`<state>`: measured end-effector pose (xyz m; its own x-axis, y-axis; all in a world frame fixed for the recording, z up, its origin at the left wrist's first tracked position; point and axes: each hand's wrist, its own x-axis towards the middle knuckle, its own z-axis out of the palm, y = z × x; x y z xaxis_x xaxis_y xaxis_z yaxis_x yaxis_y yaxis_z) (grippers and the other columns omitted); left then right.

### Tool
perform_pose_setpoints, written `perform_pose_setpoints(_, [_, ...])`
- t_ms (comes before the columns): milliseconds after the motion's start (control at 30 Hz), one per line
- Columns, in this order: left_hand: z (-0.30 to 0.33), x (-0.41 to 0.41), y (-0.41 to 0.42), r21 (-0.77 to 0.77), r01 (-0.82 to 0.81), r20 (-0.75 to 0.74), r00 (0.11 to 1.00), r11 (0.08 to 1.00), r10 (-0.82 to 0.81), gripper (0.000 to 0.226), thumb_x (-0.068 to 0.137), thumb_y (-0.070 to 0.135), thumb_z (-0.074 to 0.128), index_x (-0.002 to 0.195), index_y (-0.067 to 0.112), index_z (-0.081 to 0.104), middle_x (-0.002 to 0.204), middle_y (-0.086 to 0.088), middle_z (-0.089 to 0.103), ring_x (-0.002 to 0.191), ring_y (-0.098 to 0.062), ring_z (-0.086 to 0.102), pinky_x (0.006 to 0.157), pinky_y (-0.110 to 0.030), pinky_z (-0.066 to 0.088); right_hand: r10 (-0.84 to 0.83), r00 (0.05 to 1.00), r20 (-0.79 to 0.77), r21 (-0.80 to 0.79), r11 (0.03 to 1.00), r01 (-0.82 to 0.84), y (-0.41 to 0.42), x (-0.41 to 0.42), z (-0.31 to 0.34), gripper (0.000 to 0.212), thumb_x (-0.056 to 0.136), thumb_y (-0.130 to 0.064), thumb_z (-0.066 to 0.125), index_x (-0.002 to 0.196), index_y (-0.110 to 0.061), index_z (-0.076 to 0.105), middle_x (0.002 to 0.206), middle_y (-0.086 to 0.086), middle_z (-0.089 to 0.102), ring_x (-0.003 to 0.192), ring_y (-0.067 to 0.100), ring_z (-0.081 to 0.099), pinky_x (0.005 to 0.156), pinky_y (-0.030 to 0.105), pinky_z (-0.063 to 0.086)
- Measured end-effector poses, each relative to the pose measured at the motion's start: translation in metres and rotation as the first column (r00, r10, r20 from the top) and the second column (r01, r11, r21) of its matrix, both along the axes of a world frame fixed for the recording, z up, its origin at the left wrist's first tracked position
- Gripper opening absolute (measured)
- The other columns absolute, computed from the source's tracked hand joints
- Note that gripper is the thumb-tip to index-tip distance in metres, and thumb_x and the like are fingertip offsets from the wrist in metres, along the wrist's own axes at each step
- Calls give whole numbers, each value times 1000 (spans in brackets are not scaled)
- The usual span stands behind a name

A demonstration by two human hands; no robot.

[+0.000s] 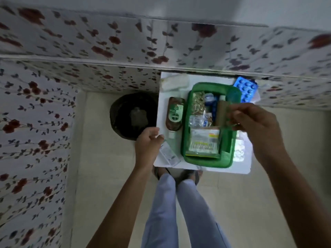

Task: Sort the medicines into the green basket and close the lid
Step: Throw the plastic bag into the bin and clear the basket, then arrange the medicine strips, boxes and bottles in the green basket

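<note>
Strip going in over the basket [186, 122], mid-tabletop [179, 79]!
Right hand [256, 120] pinches a brownish strip [222, 111] above its 3 o'clock rim; next, lower and release. Left hand [148, 142] half-open, empty, at 9 o'clock. Outside: one bottle [174, 113], one blue blister [247, 88], one packet [169, 154].

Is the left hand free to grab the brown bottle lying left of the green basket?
Probably yes. The left hand is open and empty at the near left edge of the white table. The brown bottle lies flat just beyond it, outside the green basket, with nothing between them.
</note>
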<state>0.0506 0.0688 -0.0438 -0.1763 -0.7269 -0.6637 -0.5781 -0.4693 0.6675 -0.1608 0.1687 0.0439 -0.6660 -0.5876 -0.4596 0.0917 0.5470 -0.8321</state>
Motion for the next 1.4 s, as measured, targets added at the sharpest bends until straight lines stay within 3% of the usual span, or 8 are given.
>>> perform_pose_setpoints(133, [-37, 11, 23, 33, 141, 295, 944, 989, -145, 42, 68, 34, 72, 73, -1, 48, 81, -16, 53, 93, -41, 59, 63, -29, 35, 23, 943, -333, 421, 898, 127, 54, -30, -34, 16, 77, -34, 61, 87, -23, 67, 67, -1, 68, 64, 26, 65, 76, 43, 55])
perform_pose_setpoints(233, [-49, 11, 42, 78, -7, 315, 949, 997, -18, 81, 49, 64, 72, 96, -2, 57, 103, -15, 64, 98, -29, 64, 68, -29, 46, 45, 979, -198, 628, 773, 91, 92, -35, -74, 43, 78, -45, 63, 106, -13, 62, 88, 14, 73, 77, 34, 68, 87, 44, 53])
perform_pose_setpoints(300, [-35, -1, 47, 82, -67, 296, 954, 994, 40, 62, 61, 51, 76, 90, 3, 52, 94, -6, 61, 89, -23, 61, 75, -36, 52, 117, 976, -181, 686, 727, 41, 101, -30, -98, 55, 80, -48, 62, 116, -8, 54, 102, 17, 71, 94, 33, 66, 91, 36, 47])
perform_pose_setpoints(567, [-32, -16, 53, 96, 23, 269, 962, 995, -48, 19, 69, 24, 73, 81, 9, 69, 81, -8, 69, 81, -26, 66, 68, -27, 43, 66, 970, -235, 637, 764, 102, 107, -5, -144, 67, 56, -47, 79, 101, -6, 52, 99, 17, 64, 89, 33, 63, 76, 39, 54])
perform_pose_setpoints(867, [-3, 7, 50, 37, -180, 74, 981, 983, 177, 25, 62, 30, 70, 78, 13, 62, 76, -11, 67, 70, -26, 64, 76, -51, 56, 66, 993, -99, 591, 806, 5, 124, -22, -91, 27, 87, -25, 57, 91, 1, 60, 91, 22, 67, 76, 33, 59, 68, 37, 46])
perform_pose_setpoints(1133, [37, -32, 26, -48, -281, -281, 925, 959, 257, 9, 87, 7, 56, 81, 13, 56, 75, -4, 62, 55, -3, 63, 47, -20, 51, 60, 763, -643, 135, 990, 36, 60, -20, -8, 15, 89, -20, 57, 95, -6, 58, 84, 2, 59, 73, 21, 54, 62, 29, 40])
perform_pose_setpoints(1300, [45, -61, 13, -78, -212, -302, 936, 974, 180, 18, 87, 10, 58, 104, 10, 59, 88, 2, 67, 67, -1, 68, 54, -21, 55, 583, 424, -693, 487, 812, -321, 12, 4, -55, 23, 65, -11, 69, 87, -8, 62, 83, 13, 67, 76, 33, 59, 61, 35, 47])
perform_pose_setpoints(1400, [42, -72, 14, -85, -121, -273, 957, 989, 94, 28, 85, 13, 61, 113, 9, 59, 98, -2, 69, 78, -10, 69, 62, -28, 57, 637, 407, -654, 487, 767, -417, 30, 9, -63, 24, 63, -12, 68, 87, -9, 64, 79, 13, 66, 75, 35, 60, 60, 36, 48])
